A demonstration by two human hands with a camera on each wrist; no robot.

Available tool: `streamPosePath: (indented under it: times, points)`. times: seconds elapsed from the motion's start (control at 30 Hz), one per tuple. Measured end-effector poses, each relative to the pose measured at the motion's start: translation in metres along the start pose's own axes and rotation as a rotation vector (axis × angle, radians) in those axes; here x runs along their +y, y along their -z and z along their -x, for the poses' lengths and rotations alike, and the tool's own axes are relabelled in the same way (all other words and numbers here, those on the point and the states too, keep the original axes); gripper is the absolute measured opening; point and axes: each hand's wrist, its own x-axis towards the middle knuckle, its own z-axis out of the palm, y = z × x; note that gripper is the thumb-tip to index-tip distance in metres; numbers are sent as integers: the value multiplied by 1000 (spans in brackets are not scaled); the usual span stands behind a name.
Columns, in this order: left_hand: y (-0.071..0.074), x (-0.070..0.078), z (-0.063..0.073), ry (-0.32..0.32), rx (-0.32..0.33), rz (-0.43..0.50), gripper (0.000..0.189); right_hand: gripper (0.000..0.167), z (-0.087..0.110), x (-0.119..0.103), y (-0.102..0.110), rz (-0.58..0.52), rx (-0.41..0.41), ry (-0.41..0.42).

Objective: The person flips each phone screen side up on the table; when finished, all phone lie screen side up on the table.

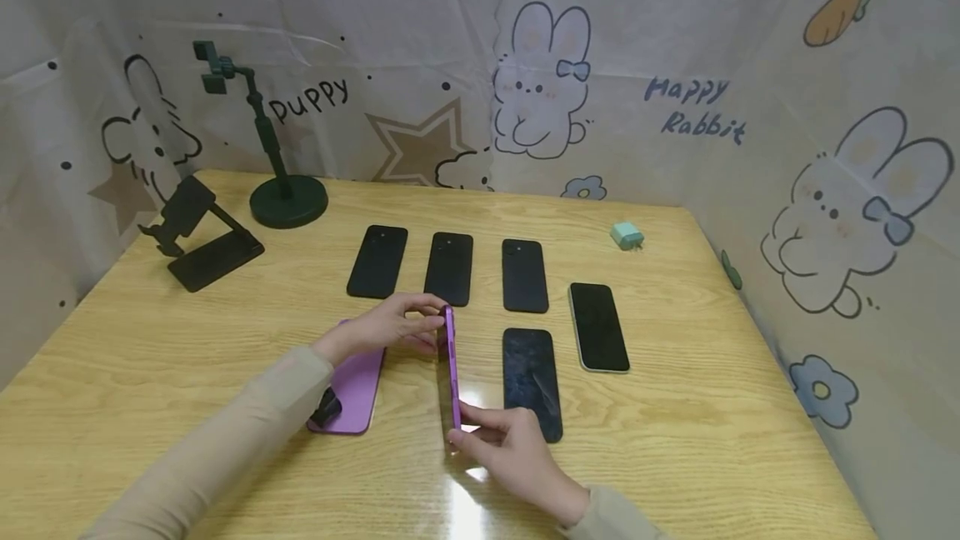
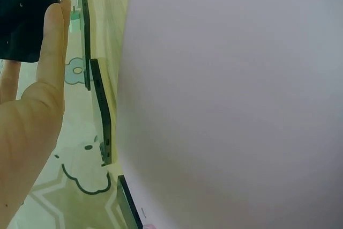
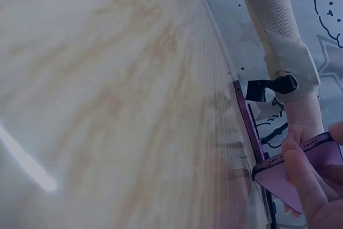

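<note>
Head view is showing a slim purple phone with a glossy side edge (image 1: 452,369) being held edge-on at the middle of the light wood-grain table (image 1: 697,440); whether its underside is touching, I cannot tell. The left hand (image 1: 397,325) is pinching its far end between fingers and thumb, and the right hand (image 1: 517,448) is gripping its near end likewise. A flat lilac rectangular phone (image 1: 362,390) is lying leftward, a dark blue-black phone (image 1: 532,369) rightward, with wood showing between. Three matte black phones (image 1: 449,269) are forming a row beyond, short of the far edge
</note>
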Motion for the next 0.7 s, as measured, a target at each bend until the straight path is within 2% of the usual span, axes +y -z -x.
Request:
streamPosePath:
  times: [0.2,0.43,0.7]
  points:
    - [-2,3,2,3,58,-11,43,40,1,3,1,-49,-19,29]
    - [-1,4,8,0,142,-107,39,34,0,6,1,-64,-36,21]
    - [3,4,13,11,139,-129,39,34,-1,7,1,-63,-1,-5]
